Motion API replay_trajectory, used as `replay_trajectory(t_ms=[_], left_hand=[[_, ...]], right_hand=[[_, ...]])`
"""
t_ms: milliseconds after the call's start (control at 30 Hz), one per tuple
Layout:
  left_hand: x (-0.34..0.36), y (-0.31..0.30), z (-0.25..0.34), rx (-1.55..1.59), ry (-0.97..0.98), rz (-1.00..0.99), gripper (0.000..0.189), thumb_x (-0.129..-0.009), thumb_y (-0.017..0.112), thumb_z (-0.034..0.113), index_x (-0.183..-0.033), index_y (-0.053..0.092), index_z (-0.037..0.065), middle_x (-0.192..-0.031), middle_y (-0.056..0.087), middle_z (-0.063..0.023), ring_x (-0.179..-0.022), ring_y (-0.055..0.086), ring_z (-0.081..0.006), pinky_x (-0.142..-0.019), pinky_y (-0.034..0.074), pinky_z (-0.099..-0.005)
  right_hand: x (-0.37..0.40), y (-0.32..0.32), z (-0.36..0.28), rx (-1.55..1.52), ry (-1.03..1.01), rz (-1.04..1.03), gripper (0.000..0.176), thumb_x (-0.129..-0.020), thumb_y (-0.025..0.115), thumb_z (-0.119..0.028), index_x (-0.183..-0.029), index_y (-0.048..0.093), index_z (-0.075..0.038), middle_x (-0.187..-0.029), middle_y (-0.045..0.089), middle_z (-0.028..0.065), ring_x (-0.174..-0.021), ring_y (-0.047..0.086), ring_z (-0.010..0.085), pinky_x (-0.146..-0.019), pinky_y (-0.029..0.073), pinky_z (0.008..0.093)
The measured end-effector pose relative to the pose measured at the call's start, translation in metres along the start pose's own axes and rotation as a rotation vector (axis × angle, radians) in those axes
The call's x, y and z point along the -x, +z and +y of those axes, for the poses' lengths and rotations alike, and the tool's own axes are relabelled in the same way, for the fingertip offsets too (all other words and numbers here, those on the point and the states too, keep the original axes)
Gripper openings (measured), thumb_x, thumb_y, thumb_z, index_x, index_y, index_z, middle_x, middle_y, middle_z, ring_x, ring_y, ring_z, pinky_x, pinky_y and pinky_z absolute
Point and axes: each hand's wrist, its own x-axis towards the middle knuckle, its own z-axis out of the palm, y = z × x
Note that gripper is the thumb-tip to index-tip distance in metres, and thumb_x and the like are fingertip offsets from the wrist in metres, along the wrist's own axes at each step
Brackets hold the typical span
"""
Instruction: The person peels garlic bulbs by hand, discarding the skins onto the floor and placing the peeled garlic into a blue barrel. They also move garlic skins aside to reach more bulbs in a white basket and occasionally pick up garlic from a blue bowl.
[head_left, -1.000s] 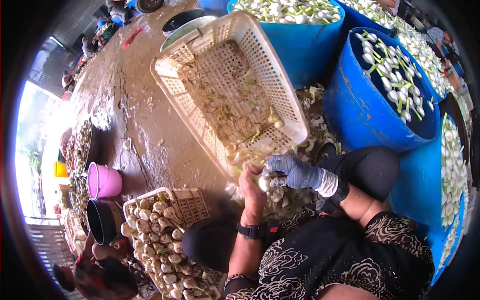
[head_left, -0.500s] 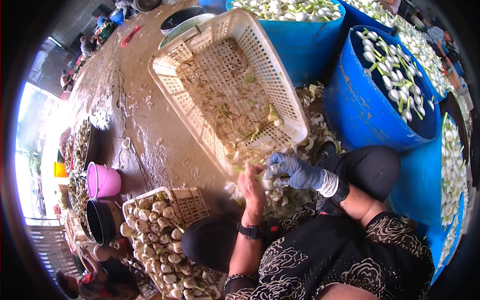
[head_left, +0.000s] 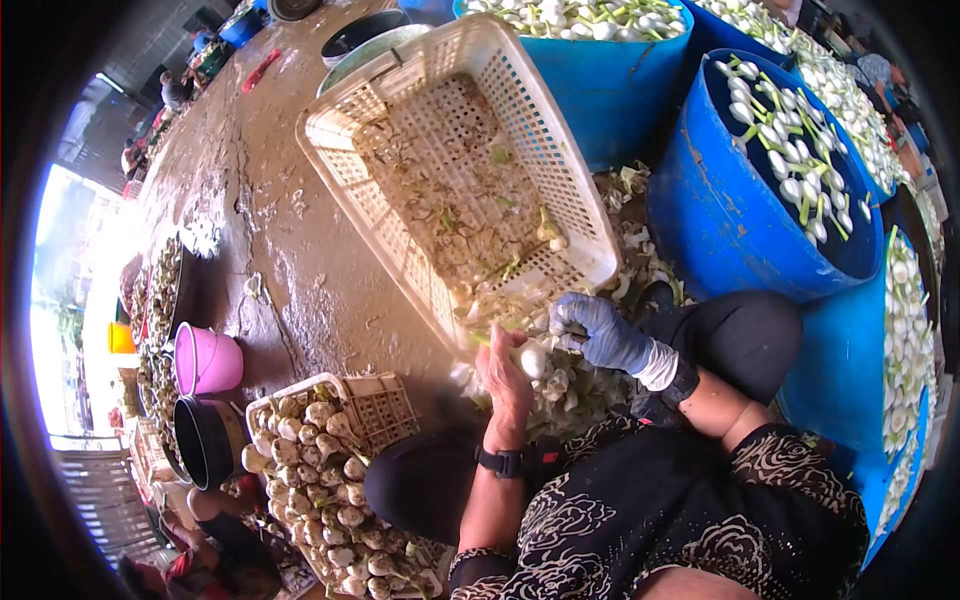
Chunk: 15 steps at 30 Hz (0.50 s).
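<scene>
My bare left hand [head_left: 505,385], with a black watch on its wrist, holds a white peeled bulb [head_left: 532,358] just below the rim of a tilted cream plastic basket [head_left: 585,235]. My right hand [head_left: 603,330] wears a blue glove and sits a little to the right of the bulb. Its fingers are curled around what looks like a small dark blade. A heap of pale peelings [head_left: 575,395] lies under both hands, between my knees.
Blue barrels [head_left: 720,220] full of white bulbs with green stems stand at the right and the back. A low crate of unpeeled bulbs [head_left: 320,460] sits at my left, beside a pink bucket [head_left: 208,360] and a black one [head_left: 205,440]. Another person [head_left: 215,545] crouches at the lower left on wet concrete [head_left: 290,240].
My gloved right hand has drawn off the bulb to the right, leaving the white bulb bare in my left hand. The person at the lower left has shifted.
</scene>
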Motion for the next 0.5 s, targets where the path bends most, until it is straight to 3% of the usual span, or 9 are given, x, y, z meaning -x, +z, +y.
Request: replay_trajectory(t_ms=[67, 100, 133, 167, 267, 333, 400, 467, 500], left_hand=[[-0.002, -0.002, 0.005, 0.003, 0.005, 0.027, 0.028, -0.084, 0.054, 0.001, -0.111, 0.048, 0.002, -0.082, 0.063, -0.0106, -0.071, 0.059, -0.028, -0.063, 0.046, -0.0381], [-0.002, -0.003, 0.008, 0.079, -0.151, -0.04, 0.02, -0.086, 0.052, 0.003, -0.106, 0.051, 0.001, -0.083, 0.063, -0.0105, -0.071, 0.06, -0.0272, -0.063, 0.047, -0.0374], [-0.003, -0.004, 0.011, 0.154, -0.307, -0.106, 0.014, -0.088, 0.05, 0.006, -0.101, 0.053, 0.0, -0.084, 0.064, -0.0103, -0.071, 0.06, -0.0264, -0.063, 0.047, -0.0366], [-0.005, -0.004, 0.012, 0.153, -0.307, -0.106, 0.014, -0.088, 0.05, 0.006, -0.101, 0.053, 0.0, -0.084, 0.064, -0.0103, -0.071, 0.06, -0.0264, -0.063, 0.047, -0.0366], [-0.01, 0.0, 0.017, 0.435, -0.4, -0.023, 0.016, -0.093, 0.045, 0.01, -0.093, 0.056, -0.001, -0.085, 0.064, -0.0101, -0.074, 0.062, -0.0236, -0.067, 0.049, -0.0352], [-0.013, 0.002, 0.024, 0.803, -0.522, 0.074, 0.019, -0.095, 0.04, 0.009, -0.093, 0.055, -0.003, -0.086, 0.063, -0.011, -0.077, 0.063, -0.0224, -0.072, 0.051, -0.0339], [-0.014, -0.004, 0.023, 0.962, -0.642, 0.03, 0.019, -0.092, 0.043, 0.012, -0.092, 0.055, -0.002, -0.091, 0.062, -0.012, -0.086, 0.063, -0.0232, -0.08, 0.05, -0.0335], [-0.014, -0.004, 0.02, 1.014, -0.492, 0.118, 0.031, -0.092, 0.049, 0.026, -0.1, 0.056, -0.004, -0.1, 0.059, -0.0147, -0.095, 0.059, -0.0245, -0.093, 0.046, -0.0398], [-0.017, -0.008, 0.019, 1.376, -0.596, 0.127, 0.031, -0.091, 0.048, 0.024, -0.1, 0.056, -0.005, -0.106, 0.057, -0.0159, -0.103, 0.057, -0.0294, -0.1, 0.041, -0.0461]], right_hand=[[-0.002, -0.001, -0.004, -0.09, 0.001, 0.005, 0.022, -0.072, 0.071, -0.003, -0.091, 0.058, -0.002, -0.084, 0.058, 0.0096, -0.077, 0.059, 0.0247, -0.072, 0.048, 0.033], [-0.002, -0.002, -0.006, -0.088, 0.003, 0.006, 0.022, -0.072, 0.071, -0.003, -0.091, 0.058, -0.002, -0.084, 0.058, 0.0096, -0.077, 0.059, 0.0247, -0.072, 0.048, 0.033], [-0.003, -0.003, -0.009, -0.258, 0.141, -0.001, 0.024, -0.073, 0.072, -0.005, -0.092, 0.058, -0.002, -0.085, 0.058, 0.0087, -0.078, 0.059, 0.0217, -0.072, 0.048, 0.0322], [-0.004, -0.003, -0.011, -0.428, 0.277, -0.01, 0.025, -0.074, 0.073, -0.008, -0.093, 0.058, -0.001, -0.085, 0.059, 0.0078, -0.078, 0.059, 0.0187, -0.072, 0.048, 0.0313], [-0.008, -0.004, -0.018, -0.251, 0.112, -0.062, 0.024, -0.075, 0.074, -0.012, -0.092, 0.059, -0.003, -0.088, 0.059, 0.0046, -0.079, 0.056, 0.0143, -0.073, 0.046, 0.0279], [-0.002, 0.001, -0.009, -0.214, 0.155, -0.149, 0.019, -0.076, 0.072, -0.009, -0.09, 0.061, -0.004, -0.083, 0.061, 0.0053, -0.074, 0.057, 0.0155, -0.069, 0.047, 0.029], [0.0, 0.006, -0.005, -0.036, 0.23, 0.032, 0.02, -0.072, 0.074, -0.007, -0.088, 0.062, -0.003, -0.075, 0.061, 0.0088, -0.067, 0.058, 0.0191, -0.063, 0.047, 0.0312], [0.004, 0.009, 0.004, -0.038, 0.322, 0.032, 0.013, -0.073, 0.069, -0.004, -0.085, 0.063, -0.002, -0.072, 0.061, 0.0117, -0.066, 0.06, 0.0265, -0.063, 0.048, 0.0352], [0.012, 0.014, 0.016, 0.081, 0.273, -0.066, 0.014, -0.074, 0.065, -0.004, -0.087, 0.063, -0.002, -0.075, 0.062, 0.0125, -0.07, 0.061, 0.0296, -0.065, 0.048, 0.0367]])
